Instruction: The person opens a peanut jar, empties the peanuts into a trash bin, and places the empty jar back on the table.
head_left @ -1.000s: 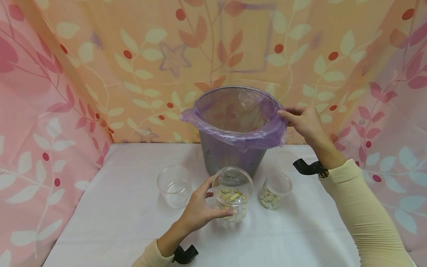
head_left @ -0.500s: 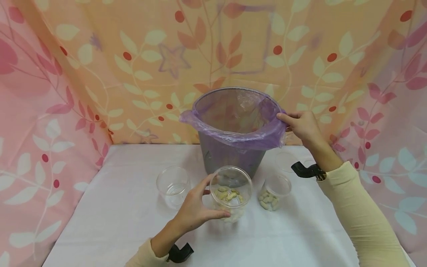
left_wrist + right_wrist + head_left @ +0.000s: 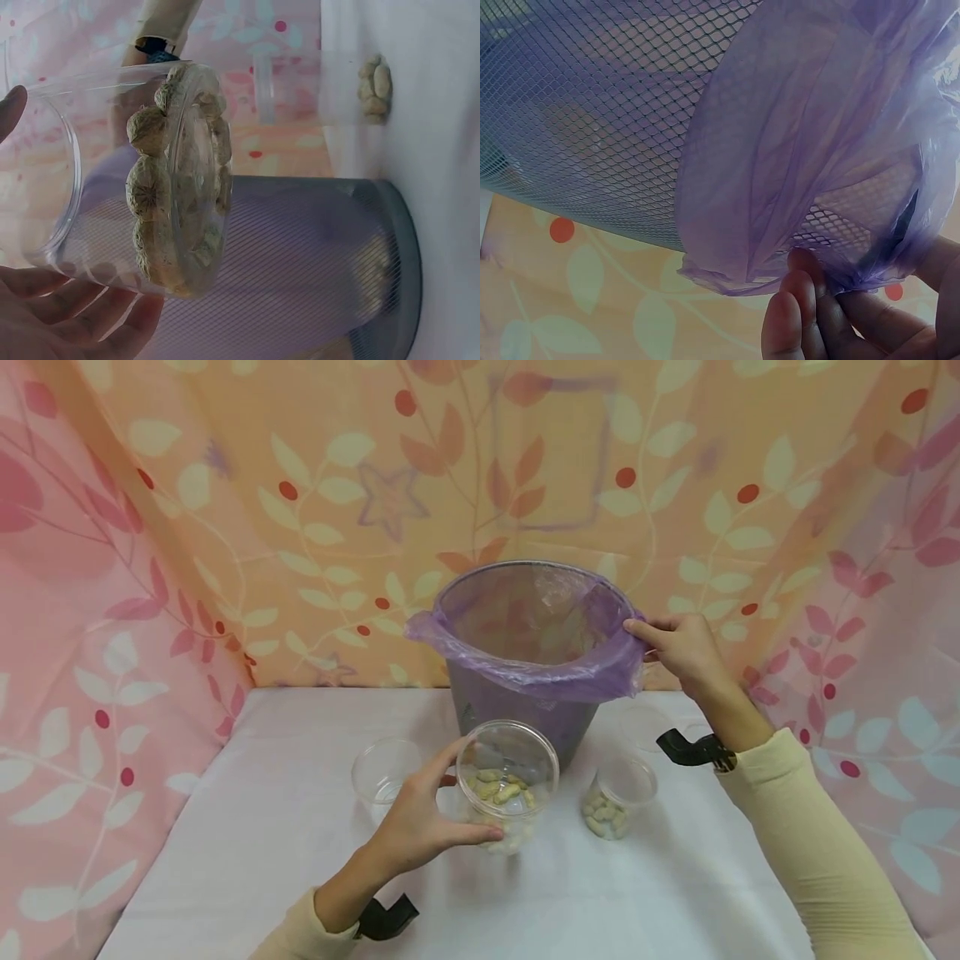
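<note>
My left hand (image 3: 420,822) grips a clear plastic container (image 3: 508,768) with unshelled peanuts (image 3: 146,187) in its bottom; in the left wrist view it is off the table. Behind it stands a mesh wastebasket (image 3: 480,710) lined with a purple plastic bag (image 3: 525,677) folded over its rim. At the rim's right side my right hand (image 3: 686,652) pinches the bag's edge, as the right wrist view also shows: fingers (image 3: 802,300) below the gathered film, thumb on the other side. Through the mesh, pale lumps show low in the bag in the left wrist view.
A second clear container (image 3: 618,793) with peanuts stands to the right of the held one. Another clear container (image 3: 382,772) stands to the left, partly behind my left hand. A clear round lid (image 3: 643,727) lies near the right wrist. Patterned curtains (image 3: 337,527) enclose the white table (image 3: 247,827).
My left hand has moved left and slightly up with the peanut container. The right hand stays at the bag's edge, sitting slightly lower in view.
</note>
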`<action>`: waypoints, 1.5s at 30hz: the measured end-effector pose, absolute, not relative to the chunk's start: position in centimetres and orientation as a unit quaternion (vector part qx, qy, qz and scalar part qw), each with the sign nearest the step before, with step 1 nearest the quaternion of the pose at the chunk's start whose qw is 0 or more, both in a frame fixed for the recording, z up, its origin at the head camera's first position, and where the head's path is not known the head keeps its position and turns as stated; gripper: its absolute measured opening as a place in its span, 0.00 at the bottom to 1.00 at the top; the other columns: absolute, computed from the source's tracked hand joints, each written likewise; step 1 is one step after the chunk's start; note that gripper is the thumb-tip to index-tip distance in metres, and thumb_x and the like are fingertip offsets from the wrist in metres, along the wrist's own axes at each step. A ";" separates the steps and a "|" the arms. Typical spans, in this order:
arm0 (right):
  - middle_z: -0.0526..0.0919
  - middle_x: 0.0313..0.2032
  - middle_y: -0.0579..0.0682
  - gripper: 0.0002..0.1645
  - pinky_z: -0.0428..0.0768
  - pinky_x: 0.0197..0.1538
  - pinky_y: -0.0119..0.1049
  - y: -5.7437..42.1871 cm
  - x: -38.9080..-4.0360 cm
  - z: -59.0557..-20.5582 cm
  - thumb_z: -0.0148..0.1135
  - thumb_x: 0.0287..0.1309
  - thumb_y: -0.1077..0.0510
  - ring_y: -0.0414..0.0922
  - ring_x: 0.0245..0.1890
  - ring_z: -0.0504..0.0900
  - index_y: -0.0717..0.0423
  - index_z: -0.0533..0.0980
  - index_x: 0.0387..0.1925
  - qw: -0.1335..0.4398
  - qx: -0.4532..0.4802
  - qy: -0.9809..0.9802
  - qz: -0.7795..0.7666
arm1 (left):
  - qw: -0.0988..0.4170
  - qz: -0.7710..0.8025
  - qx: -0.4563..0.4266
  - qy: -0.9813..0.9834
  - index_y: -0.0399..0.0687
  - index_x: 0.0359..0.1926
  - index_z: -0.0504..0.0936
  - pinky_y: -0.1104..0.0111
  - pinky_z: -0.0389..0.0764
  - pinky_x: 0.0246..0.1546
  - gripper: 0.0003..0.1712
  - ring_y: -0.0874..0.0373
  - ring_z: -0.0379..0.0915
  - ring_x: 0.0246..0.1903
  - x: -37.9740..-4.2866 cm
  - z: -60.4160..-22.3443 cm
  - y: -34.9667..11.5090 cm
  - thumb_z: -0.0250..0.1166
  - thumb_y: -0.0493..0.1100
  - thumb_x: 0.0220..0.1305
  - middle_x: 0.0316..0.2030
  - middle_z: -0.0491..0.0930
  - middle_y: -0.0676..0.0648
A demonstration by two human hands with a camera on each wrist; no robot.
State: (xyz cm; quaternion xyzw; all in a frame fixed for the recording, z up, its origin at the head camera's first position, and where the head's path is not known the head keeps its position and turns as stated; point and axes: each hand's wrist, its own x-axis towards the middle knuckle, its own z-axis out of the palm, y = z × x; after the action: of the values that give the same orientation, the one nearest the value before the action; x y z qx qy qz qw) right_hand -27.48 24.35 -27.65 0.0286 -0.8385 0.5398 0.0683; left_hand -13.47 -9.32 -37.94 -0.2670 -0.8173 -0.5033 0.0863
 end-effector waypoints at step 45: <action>0.79 0.18 0.27 0.35 0.81 0.31 0.22 24.2 -27.3 -27.2 0.62 0.64 0.48 0.29 0.22 0.80 0.78 0.73 0.54 0.052 0.024 -0.851 0.522 | 0.191 -0.425 -0.141 -0.873 0.67 0.70 0.64 0.51 0.72 0.59 0.52 0.48 0.71 0.55 -21.4 -23.6 -21.0 0.79 0.44 0.45 0.63 0.70 0.45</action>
State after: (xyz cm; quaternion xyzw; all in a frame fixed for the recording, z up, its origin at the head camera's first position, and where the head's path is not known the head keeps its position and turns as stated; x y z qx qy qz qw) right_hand -27.29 24.20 -27.16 0.0241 -0.8512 0.5217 0.0522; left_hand -21.44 -21.02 -23.55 -0.1412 -0.8735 -0.4251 0.1908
